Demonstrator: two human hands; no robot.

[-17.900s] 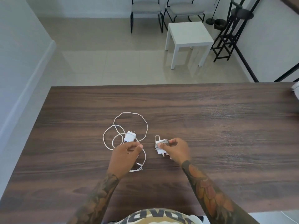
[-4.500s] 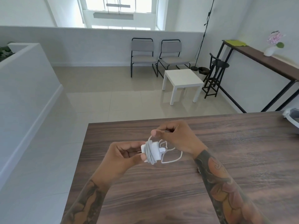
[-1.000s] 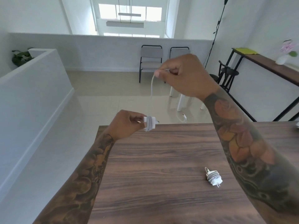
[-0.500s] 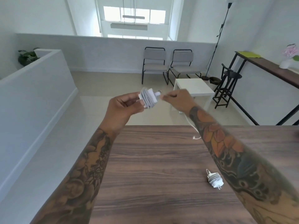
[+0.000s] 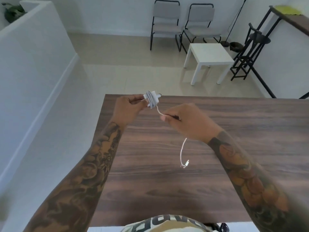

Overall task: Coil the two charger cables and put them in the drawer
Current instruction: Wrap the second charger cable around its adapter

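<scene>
Above the far left corner of the wooden desk [image 5: 217, 190]: charger plug [image 5: 151, 101] with cable wound round it, gripped by left hand [image 5: 127, 109]; right hand [image 5: 188, 122] pinching the loose cable tail [image 5: 183, 152], connector dangling clear of the desk. Second coiled charger and drawer out of view. Likely risk: slack tension loosening the turns, or, apparently, the plug slipping past the desk edge to the floor. Open desk surface nearer the body.

Tattooed forearms [image 5: 93, 164], lettered shirt [image 5: 167, 223] (tan, white)
</scene>
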